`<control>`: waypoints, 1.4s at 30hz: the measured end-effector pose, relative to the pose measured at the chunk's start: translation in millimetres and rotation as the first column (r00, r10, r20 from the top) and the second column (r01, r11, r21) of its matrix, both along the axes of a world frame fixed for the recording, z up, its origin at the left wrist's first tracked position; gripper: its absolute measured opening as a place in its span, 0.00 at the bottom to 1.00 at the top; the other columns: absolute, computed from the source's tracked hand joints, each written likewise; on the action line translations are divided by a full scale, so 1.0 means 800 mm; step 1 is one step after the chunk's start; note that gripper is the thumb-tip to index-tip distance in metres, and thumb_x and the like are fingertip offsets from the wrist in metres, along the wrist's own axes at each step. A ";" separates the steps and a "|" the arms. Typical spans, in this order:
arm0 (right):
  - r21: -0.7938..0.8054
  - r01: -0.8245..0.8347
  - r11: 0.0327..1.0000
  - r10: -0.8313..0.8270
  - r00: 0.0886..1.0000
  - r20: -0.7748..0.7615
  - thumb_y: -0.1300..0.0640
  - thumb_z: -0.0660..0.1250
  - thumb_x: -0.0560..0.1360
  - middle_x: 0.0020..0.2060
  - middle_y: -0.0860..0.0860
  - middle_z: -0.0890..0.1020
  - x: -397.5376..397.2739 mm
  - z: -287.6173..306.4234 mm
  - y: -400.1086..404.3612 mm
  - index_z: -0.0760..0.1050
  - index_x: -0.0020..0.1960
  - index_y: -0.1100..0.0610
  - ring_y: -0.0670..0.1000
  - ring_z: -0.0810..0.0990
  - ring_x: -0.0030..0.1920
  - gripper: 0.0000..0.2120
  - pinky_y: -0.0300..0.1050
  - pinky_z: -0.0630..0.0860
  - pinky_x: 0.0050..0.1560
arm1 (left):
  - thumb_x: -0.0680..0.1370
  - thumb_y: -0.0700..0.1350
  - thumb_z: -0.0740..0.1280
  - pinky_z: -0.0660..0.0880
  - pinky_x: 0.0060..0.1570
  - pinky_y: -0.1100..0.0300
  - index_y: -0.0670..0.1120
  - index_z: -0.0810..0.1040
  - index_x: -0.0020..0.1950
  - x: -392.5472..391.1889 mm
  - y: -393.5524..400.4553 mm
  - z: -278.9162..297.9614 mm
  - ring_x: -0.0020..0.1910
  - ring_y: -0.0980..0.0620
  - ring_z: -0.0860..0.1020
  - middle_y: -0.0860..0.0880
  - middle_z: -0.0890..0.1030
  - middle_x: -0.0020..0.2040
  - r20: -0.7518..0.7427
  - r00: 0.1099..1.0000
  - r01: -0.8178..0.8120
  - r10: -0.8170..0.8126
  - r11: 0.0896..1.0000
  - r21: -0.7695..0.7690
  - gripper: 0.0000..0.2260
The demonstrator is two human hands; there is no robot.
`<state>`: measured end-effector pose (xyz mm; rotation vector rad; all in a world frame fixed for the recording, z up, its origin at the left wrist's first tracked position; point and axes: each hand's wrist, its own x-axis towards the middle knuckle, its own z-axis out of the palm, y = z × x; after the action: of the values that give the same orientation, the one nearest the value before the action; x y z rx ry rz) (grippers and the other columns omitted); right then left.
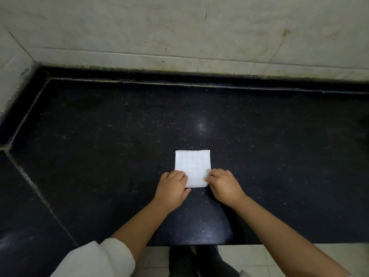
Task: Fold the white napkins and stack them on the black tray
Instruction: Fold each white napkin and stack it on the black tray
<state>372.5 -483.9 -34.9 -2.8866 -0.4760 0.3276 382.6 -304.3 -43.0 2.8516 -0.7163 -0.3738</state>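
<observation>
A white napkin (192, 165), folded into a small square, lies flat on the black stone counter (119, 146) in front of me. My left hand (172, 186) covers its near left corner with curled fingers that seem to pinch the edge. My right hand (224, 185) holds the near right corner the same way, fingertips curled onto the napkin. No black tray is in view.
The counter ends at a pale tiled wall (179, 37) behind a raised black ledge (199, 78). A seam (36, 188) runs diagonally across the counter on the left. The counter's front edge (279, 244) lies near my body, with pale floor tiles below.
</observation>
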 end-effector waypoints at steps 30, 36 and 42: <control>0.501 0.732 0.462 -0.878 0.458 0.139 0.67 0.61 0.75 0.41 0.51 0.77 -0.359 0.260 -0.710 0.79 0.51 0.63 0.49 0.76 0.40 0.09 0.41 0.69 0.45 | 0.78 0.47 0.62 0.69 0.48 0.59 0.45 0.77 0.57 -0.170 -0.774 0.269 0.51 0.50 0.75 0.48 0.80 0.53 0.228 0.687 0.725 -0.690 0.628 -0.282 0.10; 0.552 0.710 0.437 -0.897 0.389 0.210 0.68 0.65 0.71 0.48 0.55 0.80 -0.352 0.300 -0.862 0.79 0.54 0.62 0.53 0.77 0.50 0.13 0.44 0.71 0.54 | 0.77 0.44 0.65 0.69 0.45 0.60 0.42 0.79 0.54 -0.170 -0.941 0.327 0.47 0.48 0.78 0.45 0.82 0.50 0.254 0.734 0.674 -0.630 0.628 -0.389 0.09; 0.482 0.669 0.565 -0.812 0.347 0.469 0.63 0.66 0.72 0.49 0.56 0.83 -0.279 0.334 -1.017 0.81 0.50 0.62 0.54 0.77 0.51 0.09 0.34 0.61 0.42 | 0.77 0.40 0.65 0.71 0.31 0.74 0.41 0.79 0.51 -0.095 -1.099 0.361 0.25 0.66 0.76 0.49 0.81 0.39 0.263 0.788 0.607 -0.556 0.634 -0.479 0.06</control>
<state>149.1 -1297.2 232.5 -2.5373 0.7568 -0.8739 306.9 -1183.6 245.9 2.0402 -1.5021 -0.0818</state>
